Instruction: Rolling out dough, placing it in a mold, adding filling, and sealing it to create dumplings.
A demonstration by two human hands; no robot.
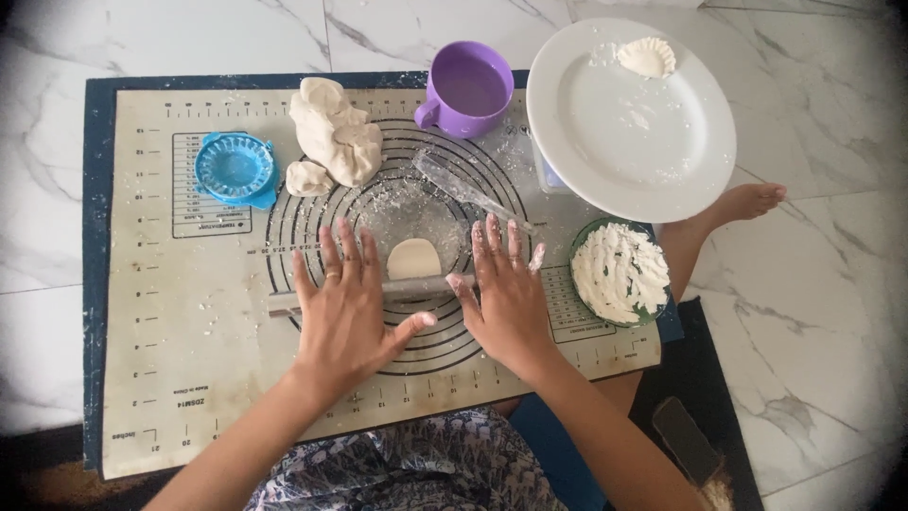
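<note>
Both flat, open hands, left hand (pixel 345 308) and right hand (pixel 506 298), press the rolling pin (pixel 378 289) over the dough disc (pixel 414 257) between their fingers (pixel 345 248).

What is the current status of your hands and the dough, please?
Left hand and right hand flat, open on thin metal rolling pin. Small pale dough disc under pin. Clear plastic strip lies just beyond.

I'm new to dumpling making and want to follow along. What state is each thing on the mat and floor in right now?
left hand: flat, open, pressing the rolling pin
right hand: flat, open, on the pin
small dough disc: flattened, under the pin
dough lump: unrolled
blue dumpling press: open, empty
purple mug: upright
white plate: holds one folded dumpling
green bowl: filled with flour
</note>
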